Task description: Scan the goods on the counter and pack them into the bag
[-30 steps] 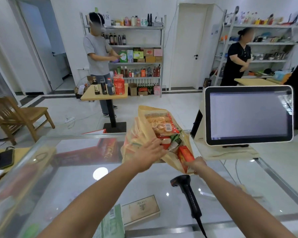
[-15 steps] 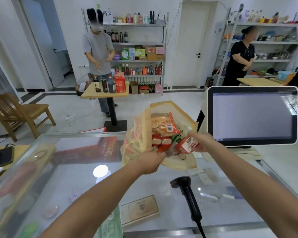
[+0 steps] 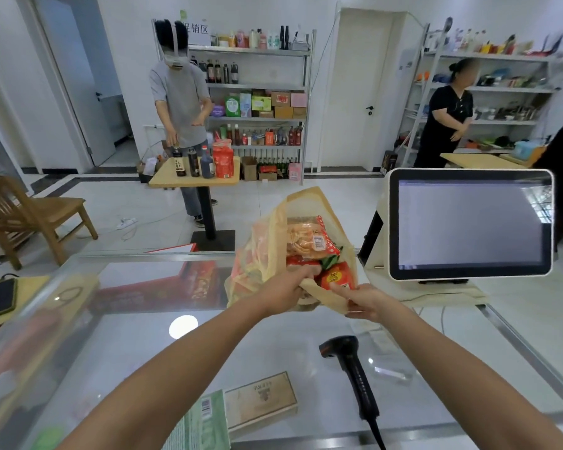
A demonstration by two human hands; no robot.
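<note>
On the tabletop (image 3: 273,352) stood the bag (image 3: 303,203), its mouth held open.
The left hand (image 3: 286,289) and right hand (image 3: 364,303) had fingers clenched on its edge, likely so goods could drop in. The red pack (image 3: 337,276), held by the right hand a moment before, lay inside. Two boxes (image 3: 260,397) waited nearby.

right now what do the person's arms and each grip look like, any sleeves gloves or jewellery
The left arm and right arm are bare, with no sleeves anywhere in view. The left grip and right grip are bare hands: no gloves, and no watch, bracelet or ring that I can see. No cables or markings on either.
</note>
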